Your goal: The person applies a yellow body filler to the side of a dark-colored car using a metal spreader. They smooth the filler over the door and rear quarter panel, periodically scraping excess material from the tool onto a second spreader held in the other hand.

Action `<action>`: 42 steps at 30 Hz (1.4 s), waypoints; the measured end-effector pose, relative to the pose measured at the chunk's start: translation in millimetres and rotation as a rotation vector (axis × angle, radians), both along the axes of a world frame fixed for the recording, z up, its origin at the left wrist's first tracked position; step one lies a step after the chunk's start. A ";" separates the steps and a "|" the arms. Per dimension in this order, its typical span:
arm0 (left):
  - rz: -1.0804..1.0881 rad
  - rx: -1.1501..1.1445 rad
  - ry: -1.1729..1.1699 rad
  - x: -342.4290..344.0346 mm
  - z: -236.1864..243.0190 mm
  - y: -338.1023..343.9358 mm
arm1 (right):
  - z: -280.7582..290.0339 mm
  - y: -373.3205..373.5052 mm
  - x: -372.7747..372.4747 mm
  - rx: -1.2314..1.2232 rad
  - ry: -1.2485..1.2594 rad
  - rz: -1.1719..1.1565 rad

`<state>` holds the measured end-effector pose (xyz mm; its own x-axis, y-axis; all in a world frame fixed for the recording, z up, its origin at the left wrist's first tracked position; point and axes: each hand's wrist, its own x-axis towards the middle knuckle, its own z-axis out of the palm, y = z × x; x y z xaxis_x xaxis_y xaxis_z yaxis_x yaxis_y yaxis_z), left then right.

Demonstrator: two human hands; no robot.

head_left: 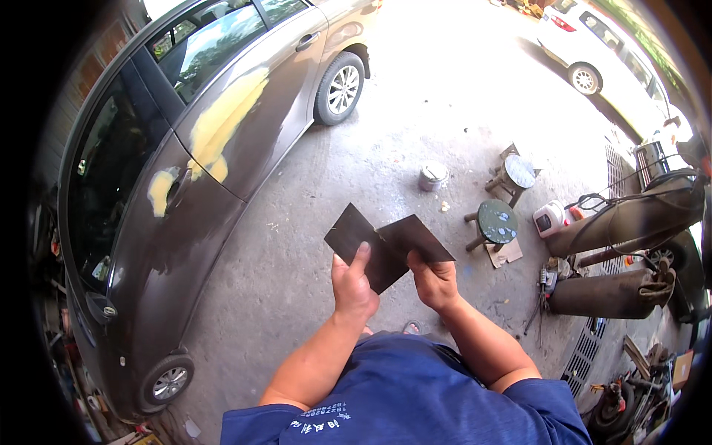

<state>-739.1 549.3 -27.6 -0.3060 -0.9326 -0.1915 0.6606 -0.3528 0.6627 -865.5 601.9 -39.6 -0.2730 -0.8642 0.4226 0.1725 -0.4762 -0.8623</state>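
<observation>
A dark, stiff-looking sheet of sandpaper (382, 261) is spread between my two hands, in front of my body. At its upper edge there is a V-shaped notch; whether this is a tear, a fold or two pieces meeting, I cannot tell. My left hand (354, 285) pinches the lower left part, thumb lying on top. On the right part, my right hand (433, 282) grips the lower edge with thumb and fingers closed. To my left stands a brown car (230, 178) with yellowish filler patches (226, 122) on its doors and around one handle.
A round tin (433, 176) sits on the concrete floor ahead. Right of it are a green-topped stool (497, 222) and a pale-topped stool (519, 172). A white jug (550, 219), brown cylinders (604, 293) and cables line the right side. A white car (593, 44) is parked far right.
</observation>
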 end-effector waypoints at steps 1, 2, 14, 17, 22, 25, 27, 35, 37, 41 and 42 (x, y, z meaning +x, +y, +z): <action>-0.003 -0.007 0.010 -1.9 3.9 -0.3 | 2.7 -4.3 -2.4 -0.005 -0.054 0.020; -0.007 -0.018 0.019 -3.2 8.3 -0.5 | 3.2 -11.2 -4.0 -0.037 -0.066 0.033; -0.027 0.068 0.092 -3.8 28.8 4.6 | 18.4 -16.5 4.1 -0.129 0.009 0.006; -0.015 0.032 0.088 -4.3 26.5 1.7 | 17.2 -14.1 5.6 -0.118 0.117 -0.038; -0.020 0.041 0.072 -2.6 27.3 2.1 | 32.5 -13.7 0.9 -0.160 0.109 -0.013; -0.022 0.012 0.080 -5.8 32.6 2.6 | 39.5 -15.5 -1.9 -0.155 0.218 -0.053; -0.020 -0.023 0.075 -5.7 32.2 1.9 | 36.8 -15.0 0.1 -0.195 0.337 -0.077; 0.054 -0.144 0.050 -7.5 29.5 -0.9 | 45.5 -13.9 -6.7 -0.107 0.257 -0.060; 0.056 -0.180 -0.018 0.0 15.8 -4.8 | 47.9 -17.5 -3.8 -0.178 0.404 -0.052; 0.080 -0.156 -0.064 0.4 7.6 -1.2 | 41.6 -15.8 -5.7 -0.175 0.547 -0.001; 0.093 -0.174 -0.072 0.7 4.6 -2.7 | 40.7 -15.3 -7.1 -0.134 0.548 0.016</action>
